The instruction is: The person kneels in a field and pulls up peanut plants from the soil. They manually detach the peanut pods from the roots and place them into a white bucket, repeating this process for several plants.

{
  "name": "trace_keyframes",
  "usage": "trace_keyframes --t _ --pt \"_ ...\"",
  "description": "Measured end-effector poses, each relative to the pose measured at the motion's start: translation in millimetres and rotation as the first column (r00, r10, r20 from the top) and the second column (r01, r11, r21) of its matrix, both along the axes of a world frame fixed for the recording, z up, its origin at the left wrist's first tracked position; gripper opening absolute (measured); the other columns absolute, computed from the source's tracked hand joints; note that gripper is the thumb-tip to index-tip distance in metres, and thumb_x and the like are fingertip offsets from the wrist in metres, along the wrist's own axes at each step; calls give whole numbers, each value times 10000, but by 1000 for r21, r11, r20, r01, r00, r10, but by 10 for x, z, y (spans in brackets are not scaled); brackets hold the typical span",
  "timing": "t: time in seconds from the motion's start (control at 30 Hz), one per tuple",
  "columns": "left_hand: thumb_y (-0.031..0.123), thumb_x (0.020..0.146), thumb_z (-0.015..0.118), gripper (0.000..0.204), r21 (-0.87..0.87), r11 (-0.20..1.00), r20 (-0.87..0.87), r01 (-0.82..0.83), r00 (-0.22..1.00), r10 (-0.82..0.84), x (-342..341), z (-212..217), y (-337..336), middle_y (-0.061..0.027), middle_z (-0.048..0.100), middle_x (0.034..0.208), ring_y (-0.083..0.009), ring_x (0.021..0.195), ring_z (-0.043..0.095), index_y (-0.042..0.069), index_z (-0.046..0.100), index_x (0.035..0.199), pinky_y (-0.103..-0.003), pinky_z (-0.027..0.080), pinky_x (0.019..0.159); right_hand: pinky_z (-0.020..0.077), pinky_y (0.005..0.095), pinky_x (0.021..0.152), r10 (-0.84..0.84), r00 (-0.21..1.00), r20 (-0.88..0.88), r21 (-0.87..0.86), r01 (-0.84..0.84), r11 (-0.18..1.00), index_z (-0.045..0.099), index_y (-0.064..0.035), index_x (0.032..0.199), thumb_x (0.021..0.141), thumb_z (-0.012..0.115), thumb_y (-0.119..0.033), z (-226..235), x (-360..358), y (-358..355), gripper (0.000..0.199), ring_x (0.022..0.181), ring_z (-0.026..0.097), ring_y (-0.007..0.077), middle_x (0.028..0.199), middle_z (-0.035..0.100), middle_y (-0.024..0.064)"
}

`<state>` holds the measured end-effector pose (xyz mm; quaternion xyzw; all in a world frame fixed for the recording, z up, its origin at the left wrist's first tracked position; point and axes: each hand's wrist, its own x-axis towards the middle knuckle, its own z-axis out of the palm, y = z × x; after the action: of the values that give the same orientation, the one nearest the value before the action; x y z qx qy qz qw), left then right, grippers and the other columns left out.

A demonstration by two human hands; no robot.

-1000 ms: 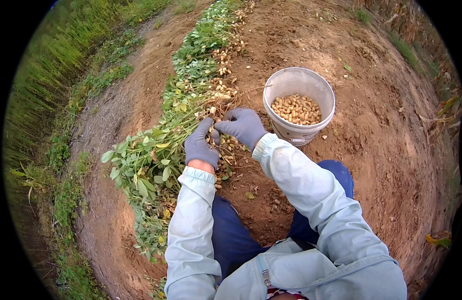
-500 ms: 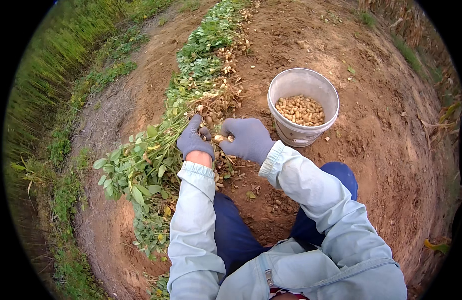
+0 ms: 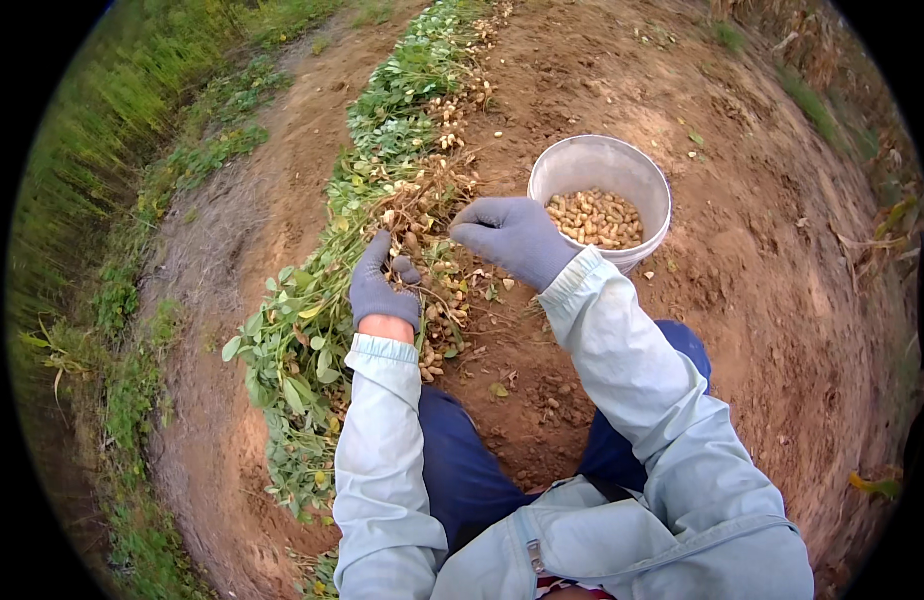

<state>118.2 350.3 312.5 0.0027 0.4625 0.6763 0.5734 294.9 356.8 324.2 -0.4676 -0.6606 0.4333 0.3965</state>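
My left hand [image 3: 382, 290], in a grey knit glove, is closed around the stems of an uprooted peanut plant [image 3: 297, 345]. Its leaves hang to the left, while roots and peanut pods [image 3: 412, 240] stick out above and beside the fingers. My right hand [image 3: 517, 238], also gloved, hovers to the right of the roots with thumb and fingers pinched together. Whatever the pinch contains is hidden. Just behind that hand stands a white bucket [image 3: 657, 180], partly filled with loose peanuts [image 3: 597, 215]; the hand and sleeve cover its front left.
A row of pulled peanut plants [image 3: 412, 100] runs away from me, pods facing right. More pods [image 3: 437, 350] lie near my left knee. Brown soil [image 3: 752, 260] spreads to the right, with tall green weeds [image 3: 112, 130] along the left.
My right hand has moved up and away from the pods, nearer the bucket. Pods seen at its fingertips before no longer show there. My left hand keeps hold of the plant, whose leaves have shifted right.
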Motion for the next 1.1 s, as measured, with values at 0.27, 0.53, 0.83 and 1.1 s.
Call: trace_keyframes --t 0.27,0.53,0.83,1.1 --pt "209 812 699 224 -20 976 -119 218 968 -219 46 -158 -33 -15 535 775 -119 536 459 92 612 982 -277 378 453 495 315 713 -233 938 -256 -177 192 965 661 6 938 716 701 -255 -428 -397 92 345 763 629 204 802 651 130" --pt "203 806 702 212 -47 963 -155 267 950 -271 95 -163 -52 -25 524 731 -136 492 444 100 634 978 -320 377 437 489 331 646 -301 947 113 -105 313 944 660 26 769 631 647 -280 -277 -313 175 336 645 611 230 673 622 179" --pt "147 810 692 180 -2 972 -124 234 965 -233 67 -203 -38 -40 561 767 -124 498 449 67 660 968 -265 366 449 486 323 617 -130 988 82 -80 137 987 649 22 773 652 640 -261 -162 -206 200 309 610 597 208 642 616 134" --pt "175 830 682 175 -19 961 -172 275 946 -274 134 -83 -76 -21 519 691 -126 492 448 94 590 956 -268 355 427 500 341 677 -86 996 -10 -184 83 979 625 7 751 653 647 -224 -281 -217 236 252 697 627 234 721 633 137"
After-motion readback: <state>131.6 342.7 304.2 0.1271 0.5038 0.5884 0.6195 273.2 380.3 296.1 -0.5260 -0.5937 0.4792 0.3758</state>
